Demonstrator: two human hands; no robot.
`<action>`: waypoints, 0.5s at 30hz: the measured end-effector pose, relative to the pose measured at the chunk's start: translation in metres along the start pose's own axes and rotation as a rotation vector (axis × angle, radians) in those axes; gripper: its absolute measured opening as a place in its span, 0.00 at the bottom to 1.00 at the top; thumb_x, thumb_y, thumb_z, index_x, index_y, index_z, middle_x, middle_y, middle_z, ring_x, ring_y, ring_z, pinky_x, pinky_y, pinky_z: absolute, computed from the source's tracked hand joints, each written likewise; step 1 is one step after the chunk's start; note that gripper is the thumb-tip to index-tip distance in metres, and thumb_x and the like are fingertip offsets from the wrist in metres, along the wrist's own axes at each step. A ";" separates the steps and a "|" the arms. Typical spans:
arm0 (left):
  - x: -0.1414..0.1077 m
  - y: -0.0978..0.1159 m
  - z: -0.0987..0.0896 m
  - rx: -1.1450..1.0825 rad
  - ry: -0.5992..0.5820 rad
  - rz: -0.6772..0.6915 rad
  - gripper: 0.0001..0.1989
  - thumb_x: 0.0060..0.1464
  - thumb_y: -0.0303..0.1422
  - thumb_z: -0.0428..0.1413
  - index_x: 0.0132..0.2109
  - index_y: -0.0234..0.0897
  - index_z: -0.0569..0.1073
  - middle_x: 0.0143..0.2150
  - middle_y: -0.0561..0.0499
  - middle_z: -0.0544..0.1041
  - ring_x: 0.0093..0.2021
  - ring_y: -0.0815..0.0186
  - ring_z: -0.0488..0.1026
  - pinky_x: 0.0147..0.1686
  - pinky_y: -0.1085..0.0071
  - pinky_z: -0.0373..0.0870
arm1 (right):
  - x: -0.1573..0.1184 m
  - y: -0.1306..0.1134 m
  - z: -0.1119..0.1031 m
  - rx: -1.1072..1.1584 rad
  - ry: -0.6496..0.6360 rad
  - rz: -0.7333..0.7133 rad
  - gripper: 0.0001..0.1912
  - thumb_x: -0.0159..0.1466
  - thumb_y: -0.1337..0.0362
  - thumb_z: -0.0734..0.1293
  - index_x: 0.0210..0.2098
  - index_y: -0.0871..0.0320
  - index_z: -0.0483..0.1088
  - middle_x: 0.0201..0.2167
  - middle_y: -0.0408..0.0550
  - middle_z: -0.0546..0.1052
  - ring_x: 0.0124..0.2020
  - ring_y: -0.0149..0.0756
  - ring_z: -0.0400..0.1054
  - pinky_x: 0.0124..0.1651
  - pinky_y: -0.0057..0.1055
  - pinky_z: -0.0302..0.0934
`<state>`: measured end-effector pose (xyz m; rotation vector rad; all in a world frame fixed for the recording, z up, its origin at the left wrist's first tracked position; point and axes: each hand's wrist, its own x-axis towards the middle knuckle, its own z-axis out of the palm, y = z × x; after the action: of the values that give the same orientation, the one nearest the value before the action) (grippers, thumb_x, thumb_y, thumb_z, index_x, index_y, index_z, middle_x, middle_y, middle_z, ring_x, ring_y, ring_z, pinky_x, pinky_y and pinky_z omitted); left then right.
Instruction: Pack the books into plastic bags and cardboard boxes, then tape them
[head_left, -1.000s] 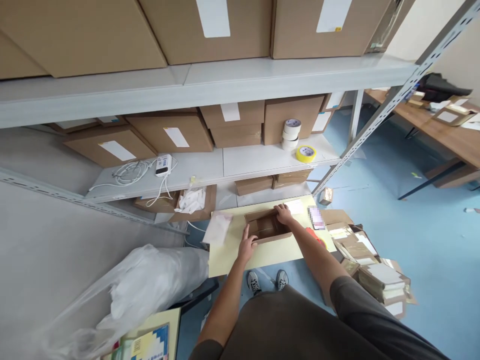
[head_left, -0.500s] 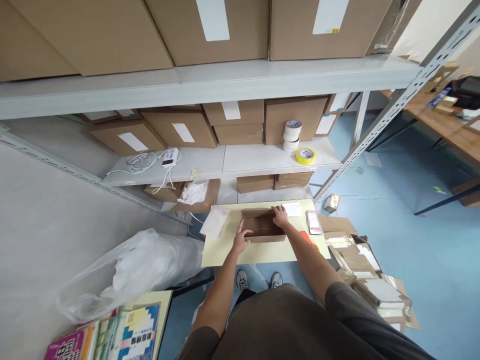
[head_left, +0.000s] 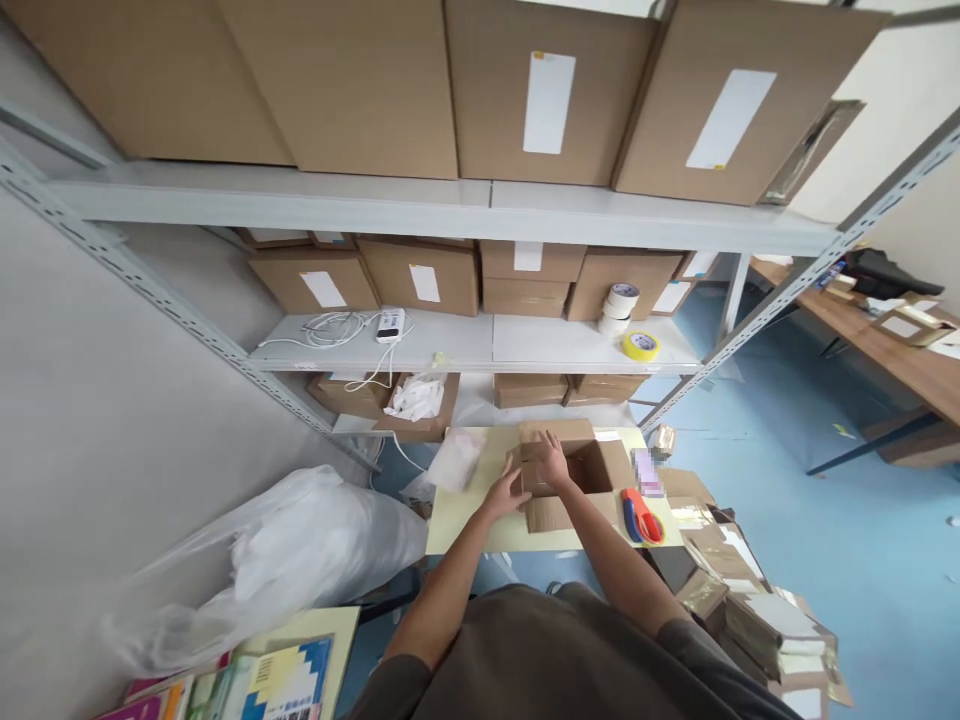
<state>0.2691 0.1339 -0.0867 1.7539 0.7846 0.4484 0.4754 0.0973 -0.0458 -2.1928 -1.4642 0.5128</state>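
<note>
An open cardboard box (head_left: pixel 613 463) stands on the pale yellow table (head_left: pixel 469 535), its flaps folded outward at the back, front and right. My left hand (head_left: pixel 504 492) is at the box's left end, thumb and fingers apart. My right hand (head_left: pixel 553 462) reaches over the left part of the opening with its fingers stretched out; nothing shows in it. Right of the box lies a red and blue tape dispenser (head_left: pixel 639 515) with yellow tape. Behind my left hand is a white plastic bag or wrap (head_left: pixel 455 458). A label sheet (head_left: pixel 646 472) lies near the right edge.
A metal shelf (head_left: pixel 450 340) ahead holds cartons, tape rolls (head_left: pixel 619 308) and a power strip (head_left: pixel 390 325). A large white plastic sack (head_left: pixel 322 540) stands left, with books (head_left: pixel 289 680) nearer me. Flattened and stacked cardboard (head_left: pixel 772 620) lies on the floor at right.
The box's flaps now spread outward, where before only its upright walls showed. My right hand has moved from the far right edge to the left part of the opening. The view has shifted.
</note>
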 end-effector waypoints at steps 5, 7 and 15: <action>0.007 -0.032 -0.062 -0.023 0.135 -0.115 0.35 0.56 0.36 0.65 0.69 0.39 0.69 0.78 0.37 0.59 0.78 0.49 0.53 0.76 0.52 0.51 | 0.012 -0.057 0.049 0.037 -0.024 -0.030 0.42 0.63 0.69 0.63 0.76 0.57 0.57 0.75 0.55 0.61 0.78 0.49 0.48 0.76 0.48 0.52; 0.008 -0.049 -0.090 -0.019 0.157 -0.166 0.35 0.54 0.35 0.66 0.68 0.40 0.71 0.76 0.37 0.64 0.77 0.48 0.57 0.75 0.51 0.52 | 0.018 -0.078 0.074 0.027 -0.068 -0.048 0.41 0.62 0.69 0.63 0.75 0.59 0.58 0.76 0.56 0.61 0.79 0.50 0.46 0.76 0.49 0.51; 0.003 -0.115 -0.168 0.096 0.195 -0.374 0.27 0.57 0.28 0.62 0.62 0.24 0.70 0.68 0.24 0.69 0.72 0.41 0.65 0.70 0.53 0.59 | 0.027 -0.116 0.172 -0.002 -0.317 0.149 0.40 0.65 0.65 0.66 0.75 0.61 0.59 0.76 0.60 0.59 0.79 0.52 0.46 0.75 0.47 0.53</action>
<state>0.1301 0.2717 -0.1420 1.6170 1.2634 0.3352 0.3050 0.1887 -0.1250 -2.3122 -1.4575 0.9473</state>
